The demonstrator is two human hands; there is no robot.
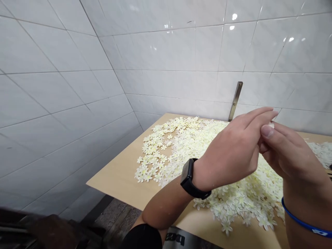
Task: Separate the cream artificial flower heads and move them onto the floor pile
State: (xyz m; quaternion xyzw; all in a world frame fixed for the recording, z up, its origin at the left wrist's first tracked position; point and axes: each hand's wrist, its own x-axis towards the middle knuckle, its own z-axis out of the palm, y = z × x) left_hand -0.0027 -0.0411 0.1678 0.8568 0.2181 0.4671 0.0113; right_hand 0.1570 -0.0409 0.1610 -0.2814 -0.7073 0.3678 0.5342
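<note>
My left hand (230,145), with a black watch (191,176) on its wrist, is raised above the flowers with its fingers together and its tips meeting my right hand. My right hand (290,152), with a blue wristband (303,221), is closed, its thumb pressed near a small white piece (271,125). Only a sliver of that piece shows between the fingers, so its kind is unclear. The left thumb is hidden. Below both hands, a broad heap of white and pale yellow artificial flowers (186,148) covers much of the tan board (116,176).
Tiled walls stand behind the board (168,83) and to the left. A metal bracket (235,101) is fixed upright to the back wall. More white pieces (321,152) lie at the far right. A dark printed item (178,237) sits under the board's front edge.
</note>
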